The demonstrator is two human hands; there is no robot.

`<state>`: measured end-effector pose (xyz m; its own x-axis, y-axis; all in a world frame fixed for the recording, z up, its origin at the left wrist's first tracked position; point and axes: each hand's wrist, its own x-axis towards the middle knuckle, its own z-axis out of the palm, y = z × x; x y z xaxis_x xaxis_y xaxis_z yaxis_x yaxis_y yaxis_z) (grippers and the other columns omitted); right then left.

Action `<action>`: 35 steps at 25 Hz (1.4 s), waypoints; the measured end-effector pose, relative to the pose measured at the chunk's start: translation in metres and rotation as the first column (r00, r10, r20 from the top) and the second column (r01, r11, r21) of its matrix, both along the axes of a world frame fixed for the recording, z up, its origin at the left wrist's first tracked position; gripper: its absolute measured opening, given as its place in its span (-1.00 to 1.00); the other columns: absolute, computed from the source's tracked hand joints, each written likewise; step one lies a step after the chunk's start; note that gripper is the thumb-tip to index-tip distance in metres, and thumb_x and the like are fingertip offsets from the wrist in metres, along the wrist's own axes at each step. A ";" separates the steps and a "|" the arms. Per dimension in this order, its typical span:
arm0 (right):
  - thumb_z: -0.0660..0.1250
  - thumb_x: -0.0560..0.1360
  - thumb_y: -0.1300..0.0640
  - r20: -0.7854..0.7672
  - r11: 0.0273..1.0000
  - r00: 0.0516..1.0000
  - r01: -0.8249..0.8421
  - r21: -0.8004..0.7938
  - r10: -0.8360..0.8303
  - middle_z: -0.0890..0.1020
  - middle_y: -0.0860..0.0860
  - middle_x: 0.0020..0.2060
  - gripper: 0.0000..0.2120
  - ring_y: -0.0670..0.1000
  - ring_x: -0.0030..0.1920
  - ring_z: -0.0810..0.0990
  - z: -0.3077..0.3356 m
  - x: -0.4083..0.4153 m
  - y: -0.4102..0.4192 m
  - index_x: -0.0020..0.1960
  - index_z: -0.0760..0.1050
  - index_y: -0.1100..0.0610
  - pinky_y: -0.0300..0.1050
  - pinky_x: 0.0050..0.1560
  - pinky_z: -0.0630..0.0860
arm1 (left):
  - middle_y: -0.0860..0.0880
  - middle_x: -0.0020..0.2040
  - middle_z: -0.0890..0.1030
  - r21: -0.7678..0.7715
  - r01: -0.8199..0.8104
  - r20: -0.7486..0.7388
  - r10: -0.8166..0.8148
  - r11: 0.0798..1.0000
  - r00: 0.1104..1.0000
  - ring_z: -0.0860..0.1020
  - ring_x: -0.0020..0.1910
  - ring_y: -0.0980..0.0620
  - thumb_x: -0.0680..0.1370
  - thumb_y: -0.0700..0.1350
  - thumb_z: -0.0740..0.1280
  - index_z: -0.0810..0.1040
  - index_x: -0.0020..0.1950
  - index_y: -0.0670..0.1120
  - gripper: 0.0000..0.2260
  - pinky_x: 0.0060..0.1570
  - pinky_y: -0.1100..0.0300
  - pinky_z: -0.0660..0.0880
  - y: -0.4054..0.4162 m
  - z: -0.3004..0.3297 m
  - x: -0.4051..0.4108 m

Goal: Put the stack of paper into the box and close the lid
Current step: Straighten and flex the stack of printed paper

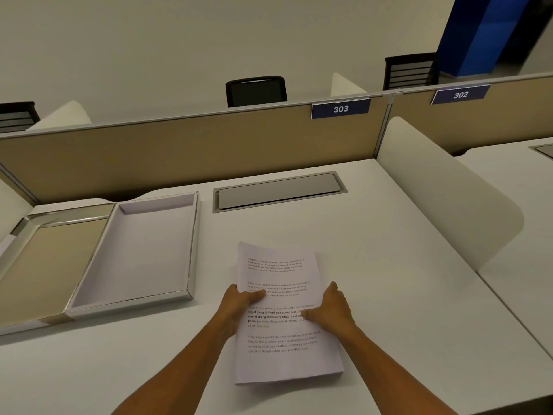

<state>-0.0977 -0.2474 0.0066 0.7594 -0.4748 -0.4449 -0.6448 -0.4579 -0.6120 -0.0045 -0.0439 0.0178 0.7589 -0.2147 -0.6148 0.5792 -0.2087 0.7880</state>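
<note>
Paper stack (284, 313) sits gripped between left hand (239, 307) and right hand (332, 313) fingers.

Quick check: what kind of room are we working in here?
Likely an open-plan office or study hall: numbered desk signs 303 and 302 on tan partitions, office chairs beyond, and a cable hatch in the desk.

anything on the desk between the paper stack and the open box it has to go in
Nothing visible. The stack of paper, held by the left hand and right hand, has only bare desk between it and the open box to its left. The lid lies beyond the box.
</note>
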 end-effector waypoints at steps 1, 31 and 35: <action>0.62 0.28 -0.01 -0.005 1.000 1.000 0.003 0.008 -0.003 0.46 0.20 0.31 -0.11 0.22 0.31 0.49 -0.001 0.000 -0.001 0.39 0.19 0.24 0.10 0.29 0.53 | -0.17 -0.09 0.75 -0.008 0.015 0.021 -0.015 1.000 1.000 0.73 -0.19 -0.20 0.43 -0.25 0.52 0.55 0.15 -0.16 -0.67 -0.33 -0.04 0.66 -0.001 0.000 -0.001; 0.32 0.56 0.02 0.651 0.861 0.681 -0.057 0.505 -0.337 0.59 -0.14 0.05 -0.69 -0.07 0.00 0.65 0.063 -0.029 0.020 0.18 0.33 -0.28 -0.26 -0.25 0.63 | 0.12 0.04 0.58 -0.118 -0.074 0.643 0.133 0.990 0.754 0.63 -0.04 -0.01 0.37 0.08 0.46 0.37 0.09 0.24 -0.62 -0.20 0.17 0.67 -0.003 0.056 -0.047; 0.29 0.54 0.02 0.701 0.880 0.664 -0.136 0.455 -0.260 0.59 -0.26 0.02 -0.62 -0.19 0.08 0.60 0.063 -0.036 0.033 0.18 0.35 -0.43 -0.27 -0.19 0.64 | 0.15 0.06 0.60 -0.156 -0.137 0.666 0.207 0.978 0.717 0.64 -0.01 0.06 0.38 0.06 0.46 0.43 0.16 0.25 -0.60 -0.20 0.29 0.65 0.002 0.045 -0.054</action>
<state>-0.1335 -0.2141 0.0692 0.8957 -0.4388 0.0726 0.0845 0.0077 -0.9964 -0.0590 -0.0418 0.0627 0.9937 -0.0655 0.0907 -0.0951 -0.0686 0.9931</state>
